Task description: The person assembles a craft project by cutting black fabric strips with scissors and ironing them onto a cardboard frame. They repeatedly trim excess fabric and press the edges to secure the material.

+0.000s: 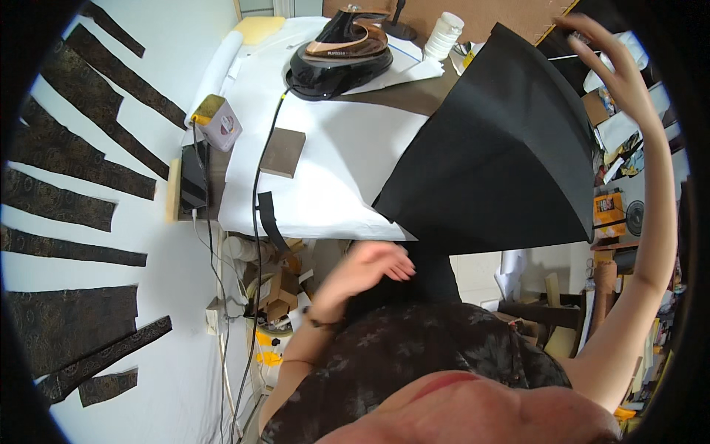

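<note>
A large black fabric piece (503, 155), roughly fan-shaped, lies over the right part of the table and reaches past its front edge. My left hand (370, 270), slightly blurred, hovers just in front of the table edge near the fabric's lower left corner. Its fingers are loosely bent, with nothing visible in them. Raised at the far right, beyond the fabric, my right hand (617, 70) has its fingers stretched out and apart, holding nothing that I can see. White paper (347, 155) covers the table to the left of the fabric.
A black and bronze steam iron (340, 59) stands at the back of the table, its cord (257, 185) running down the front. A brown block (282, 152), a black strip (272, 220) and a tin (217, 122) lie nearby. Patterned dark fabric pieces (74, 325) hang on the left wall.
</note>
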Demonstrator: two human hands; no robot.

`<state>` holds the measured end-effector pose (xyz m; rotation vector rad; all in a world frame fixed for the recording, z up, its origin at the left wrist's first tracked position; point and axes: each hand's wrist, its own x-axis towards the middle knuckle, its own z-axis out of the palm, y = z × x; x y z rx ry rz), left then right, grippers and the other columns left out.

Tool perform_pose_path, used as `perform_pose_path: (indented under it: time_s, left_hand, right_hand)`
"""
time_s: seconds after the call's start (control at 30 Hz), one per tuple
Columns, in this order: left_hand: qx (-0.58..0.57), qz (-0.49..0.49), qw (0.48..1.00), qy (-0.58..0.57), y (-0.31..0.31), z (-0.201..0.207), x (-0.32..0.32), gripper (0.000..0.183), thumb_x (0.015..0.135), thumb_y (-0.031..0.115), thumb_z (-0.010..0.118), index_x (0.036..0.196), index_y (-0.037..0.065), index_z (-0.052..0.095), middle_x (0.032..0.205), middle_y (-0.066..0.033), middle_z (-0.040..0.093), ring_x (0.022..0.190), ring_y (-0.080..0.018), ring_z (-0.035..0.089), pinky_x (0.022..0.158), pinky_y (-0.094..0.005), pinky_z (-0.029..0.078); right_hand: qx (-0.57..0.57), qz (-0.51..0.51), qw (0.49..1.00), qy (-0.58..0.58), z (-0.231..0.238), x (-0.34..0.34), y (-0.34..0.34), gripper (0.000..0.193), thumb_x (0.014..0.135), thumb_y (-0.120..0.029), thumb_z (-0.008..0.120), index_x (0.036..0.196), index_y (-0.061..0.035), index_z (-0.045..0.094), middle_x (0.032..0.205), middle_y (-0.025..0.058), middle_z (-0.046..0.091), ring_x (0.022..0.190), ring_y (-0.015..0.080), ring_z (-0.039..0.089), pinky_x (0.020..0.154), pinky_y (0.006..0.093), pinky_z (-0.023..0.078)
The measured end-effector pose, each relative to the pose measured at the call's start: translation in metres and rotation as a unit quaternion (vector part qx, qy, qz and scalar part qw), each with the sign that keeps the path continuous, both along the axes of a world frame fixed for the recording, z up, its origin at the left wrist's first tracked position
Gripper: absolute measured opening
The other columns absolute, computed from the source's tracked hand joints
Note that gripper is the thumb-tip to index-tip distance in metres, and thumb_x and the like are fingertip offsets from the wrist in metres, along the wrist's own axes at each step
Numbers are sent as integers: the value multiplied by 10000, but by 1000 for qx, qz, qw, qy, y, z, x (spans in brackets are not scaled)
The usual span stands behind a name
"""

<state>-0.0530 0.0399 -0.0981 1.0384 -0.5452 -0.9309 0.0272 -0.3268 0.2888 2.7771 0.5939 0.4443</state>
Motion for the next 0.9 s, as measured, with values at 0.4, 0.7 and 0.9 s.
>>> perform_pose_path:
  time_s: [0.4, 0.7, 0.9]
  left_hand:
    - [424, 430, 625, -494, -52, 90, 427, 692, 641, 459, 853, 1166, 63, 638, 1146, -162, 664, 1085, -336, 627, 923, -398, 515]
    - [425, 418, 594, -540, -67, 105, 417, 521, 651, 462, 840, 982, 74, 734, 935, -158, 724, 907, -316, 692, 807, -407, 546]
    - [386, 445, 569, -574, -77, 78, 436, 773, 696, 535, 796, 1230, 21, 577, 1183, -223, 634, 1087, -375, 615, 912, -434, 499]
  right_hand:
    - [456, -156, 870, -101, -187, -169, -18, 299, 996, -195, 559, 1223, -13, 629, 1185, 116, 655, 1128, 191, 600, 996, 344, 453]
    - [560, -235, 788, -100, -223, -223, -60, 289, 992, -160, 560, 1221, 9, 612, 1132, 117, 650, 1074, 178, 611, 975, 340, 478]
    - [496, -186, 844, -82, -234, -183, -25, 439, 904, -146, 654, 1305, -5, 545, 1218, 103, 610, 1148, 190, 574, 981, 336, 454]
